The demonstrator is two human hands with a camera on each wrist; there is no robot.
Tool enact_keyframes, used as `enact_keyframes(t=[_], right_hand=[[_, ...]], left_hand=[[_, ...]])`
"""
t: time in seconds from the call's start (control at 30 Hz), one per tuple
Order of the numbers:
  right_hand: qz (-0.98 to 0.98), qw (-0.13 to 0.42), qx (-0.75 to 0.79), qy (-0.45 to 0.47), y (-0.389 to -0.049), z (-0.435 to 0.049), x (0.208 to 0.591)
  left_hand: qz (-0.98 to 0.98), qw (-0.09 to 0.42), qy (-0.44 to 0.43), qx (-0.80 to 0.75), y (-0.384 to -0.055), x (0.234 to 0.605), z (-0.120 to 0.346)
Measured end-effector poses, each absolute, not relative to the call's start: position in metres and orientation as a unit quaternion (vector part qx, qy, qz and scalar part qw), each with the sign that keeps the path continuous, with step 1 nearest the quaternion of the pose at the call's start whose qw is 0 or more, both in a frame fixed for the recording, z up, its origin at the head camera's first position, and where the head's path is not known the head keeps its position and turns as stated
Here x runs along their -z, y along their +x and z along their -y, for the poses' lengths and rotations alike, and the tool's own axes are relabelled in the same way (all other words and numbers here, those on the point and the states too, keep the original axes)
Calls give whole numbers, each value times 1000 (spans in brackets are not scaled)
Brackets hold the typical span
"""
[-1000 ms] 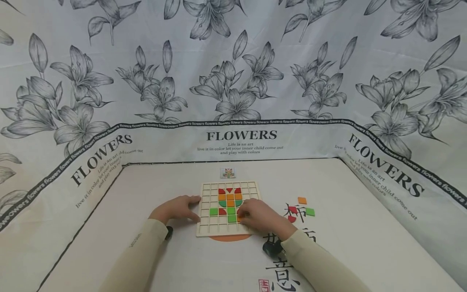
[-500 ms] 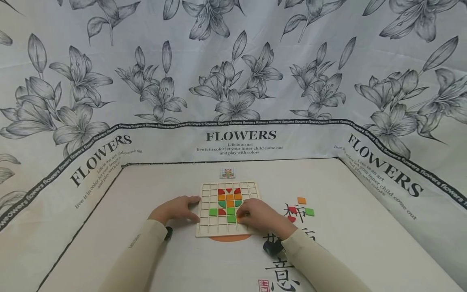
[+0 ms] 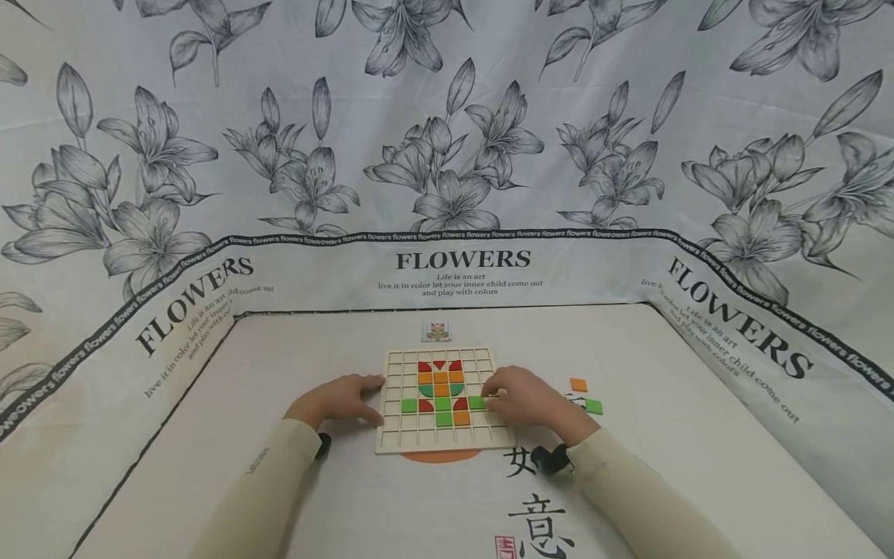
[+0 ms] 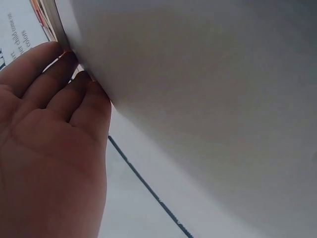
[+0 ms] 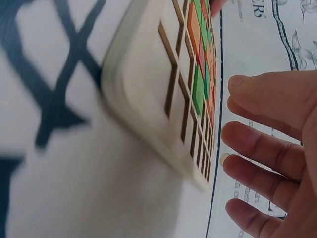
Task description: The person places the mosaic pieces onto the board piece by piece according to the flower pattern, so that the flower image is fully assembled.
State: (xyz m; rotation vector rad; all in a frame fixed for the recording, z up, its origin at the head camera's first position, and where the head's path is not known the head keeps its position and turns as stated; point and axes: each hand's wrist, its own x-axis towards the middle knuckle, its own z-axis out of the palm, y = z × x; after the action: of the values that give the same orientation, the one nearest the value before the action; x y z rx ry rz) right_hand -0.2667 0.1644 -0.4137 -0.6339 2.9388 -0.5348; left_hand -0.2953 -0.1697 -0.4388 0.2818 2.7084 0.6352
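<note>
In the head view, a pale wooden grid board [image 3: 395,440] lies on the cloth. It bears red, orange and green tiles in a roughly symmetrical pattern. My left hand [image 3: 335,400] touches the board's left edge, thumb and fingers spread along it; the left wrist view shows the fingertips against that edge. My right hand [image 3: 531,400] is over the board's right side, beside a green square tile [image 3: 476,403] set in the grid. No tile shows between the right fingers [image 5: 257,144] in the right wrist view. An orange square tile [image 3: 461,418] sits in the grid to their left.
A small pattern card [image 3: 436,331] lies behind the board. To the right are a loose orange tile [image 3: 578,384] and a loose green tile [image 3: 594,407], partly behind my right hand. Flower-printed fabric [image 3: 454,171] walls off the back and sides.
My right hand has moved right and slightly back, uncovering the red, orange and green tiles on the board's right side. It now covers where loose red pieces lay. My left hand keeps its place.
</note>
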Motion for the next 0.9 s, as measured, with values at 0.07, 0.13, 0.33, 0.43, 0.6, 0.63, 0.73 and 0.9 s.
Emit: enact_keyframes(t=[0.07, 0.13, 0.33, 0.43, 0.6, 0.63, 0.73, 0.9], right_hand=[[-965, 41, 174, -193, -268, -173, 413], [-968, 37, 168, -183, -270, -182, 412], [-973, 15, 154, -169, -275, -209, 407], [-975, 8, 150, -164, -277, -223, 404], [-978, 0, 145, -150, -280, -243, 403], [-978, 0, 144, -149, -280, -247, 402], [-979, -2, 145, -141, -280, -255, 402], [-979, 0, 151, -137, -281, -268, 405]], left_hand=[[-954, 171, 101, -223, -296, 439, 169], [-954, 172, 99, -226, -295, 438, 169], [-953, 173, 100, -226, -296, 438, 170], [-954, 173, 101, -223, -297, 440, 170], [-955, 173, 99, -219, -298, 441, 170], [-955, 173, 99, -218, -297, 440, 170], [-956, 172, 98, -218, -297, 440, 170], [-955, 172, 100, -220, -296, 439, 169]])
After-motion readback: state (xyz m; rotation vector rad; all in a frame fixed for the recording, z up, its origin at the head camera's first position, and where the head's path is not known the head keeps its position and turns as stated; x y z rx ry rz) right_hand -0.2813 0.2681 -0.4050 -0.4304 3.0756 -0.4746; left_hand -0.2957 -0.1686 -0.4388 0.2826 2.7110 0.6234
